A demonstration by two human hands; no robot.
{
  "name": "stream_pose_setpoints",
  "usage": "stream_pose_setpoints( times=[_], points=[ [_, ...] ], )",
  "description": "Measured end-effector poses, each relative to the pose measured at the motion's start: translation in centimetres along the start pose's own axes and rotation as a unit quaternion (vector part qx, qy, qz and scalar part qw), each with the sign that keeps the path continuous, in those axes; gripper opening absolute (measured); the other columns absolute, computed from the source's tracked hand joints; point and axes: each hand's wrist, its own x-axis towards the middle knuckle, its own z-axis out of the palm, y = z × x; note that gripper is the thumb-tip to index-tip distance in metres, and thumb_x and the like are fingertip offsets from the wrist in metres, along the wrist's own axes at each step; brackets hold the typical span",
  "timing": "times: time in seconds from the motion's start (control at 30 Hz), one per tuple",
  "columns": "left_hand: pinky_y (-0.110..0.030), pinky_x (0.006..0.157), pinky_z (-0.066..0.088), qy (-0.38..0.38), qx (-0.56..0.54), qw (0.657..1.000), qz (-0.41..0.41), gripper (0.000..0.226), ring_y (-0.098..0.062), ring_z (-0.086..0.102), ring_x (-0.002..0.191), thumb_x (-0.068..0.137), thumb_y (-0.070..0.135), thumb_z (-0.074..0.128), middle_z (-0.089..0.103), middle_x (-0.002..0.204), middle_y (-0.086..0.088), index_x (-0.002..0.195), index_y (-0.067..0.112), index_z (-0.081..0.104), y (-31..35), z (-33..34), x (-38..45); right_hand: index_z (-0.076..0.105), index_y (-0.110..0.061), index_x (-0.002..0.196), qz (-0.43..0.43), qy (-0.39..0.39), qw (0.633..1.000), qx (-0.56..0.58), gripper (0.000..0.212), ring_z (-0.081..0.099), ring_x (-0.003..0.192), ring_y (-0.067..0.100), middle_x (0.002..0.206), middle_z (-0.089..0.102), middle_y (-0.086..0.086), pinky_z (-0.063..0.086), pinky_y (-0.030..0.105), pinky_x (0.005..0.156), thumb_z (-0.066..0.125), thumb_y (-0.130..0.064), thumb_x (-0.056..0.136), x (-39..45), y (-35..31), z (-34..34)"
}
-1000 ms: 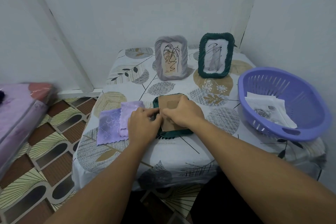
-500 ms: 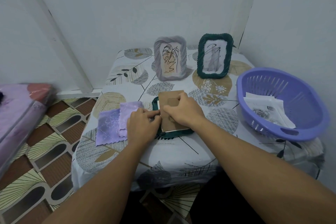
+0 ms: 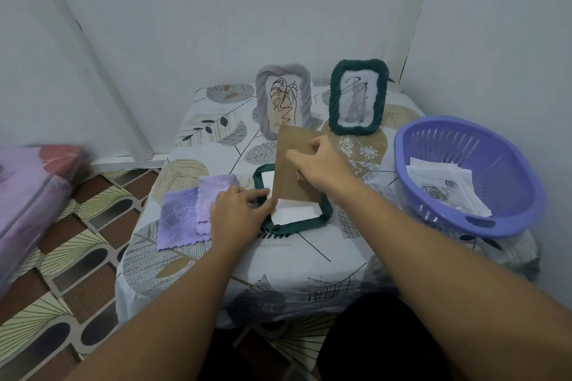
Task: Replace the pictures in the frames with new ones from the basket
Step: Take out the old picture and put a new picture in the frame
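Observation:
A dark green frame (image 3: pixel 322 218) lies face down in the middle of the table. My right hand (image 3: pixel 322 162) grips its brown backing board (image 3: pixel 289 164) and holds it tilted up off the frame. White paper (image 3: pixel 294 213) shows inside the frame under the board. My left hand (image 3: pixel 238 210) holds the frame's left edge down. A grey frame (image 3: pixel 305 90) with a leaf drawing and a second green frame (image 3: pixel 334 102) with a dark scribble stand upright at the back. The purple basket (image 3: pixel 408 164) at the right holds several white pictures (image 3: pixel 445 192).
Two purple cloths (image 3: pixel 188 213) lie on the table left of my left hand. The table with its leaf-print cover (image 3: pixel 309 260) stands in a corner between white walls. A pink and purple wrapped bundle (image 3: pixel 34 195) sits at the far left above a patterned floor.
My right hand has lifted the brown backing board up and away from the frame, uncovering white paper. My left hand has stayed at the frame's left edge.

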Motion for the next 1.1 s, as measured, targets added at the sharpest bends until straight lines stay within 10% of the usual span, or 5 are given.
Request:
stream_pose_setpoints(
  times=[0.23,0.63,1.1],
  points=[
    [-0.042,0.082,0.051,0.001,-0.002,1.0,0.008,0.04,-0.02,0.057,0.092,0.083,0.07,0.061,0.062,0.092,0.006,0.112,0.047,0.076,-0.2,0.1,0.0,0.045,-0.024,0.115,0.003,0.03,0.998,-0.053,0.05,0.065,0.091,0.016,0.111,0.065,0.001,0.051,0.031,0.064,0.07,-0.051,0.081,1.6,0.0,-2.2],
    [-0.039,0.082,0.051,-0.004,-0.005,1.0,0.005,0.036,-0.016,0.057,0.095,0.085,0.067,0.063,0.062,0.093,0.009,0.112,0.047,0.076,-0.2,0.1,0.1,0.049,-0.017,0.141,0.094,0.014,0.976,-0.195,0.093,0.06,0.11,0.032,0.131,0.059,0.012,0.055,0.044,0.09,0.057,-0.065,0.061,2.1,5.3,-3.3],
    [-0.039,0.083,0.049,-0.007,-0.001,1.0,0.004,0.036,-0.017,0.055,0.096,0.087,0.066,0.063,0.06,0.091,0.01,0.113,0.045,0.076,0.0,0.0,0.1,0.054,-0.027,0.129,0.035,0.026,0.945,-0.323,0.048,0.038,0.125,0.039,0.139,0.034,0.017,0.037,0.048,0.108,0.052,-0.06,0.094,1.1,9.4,-1.7]
  ],
)
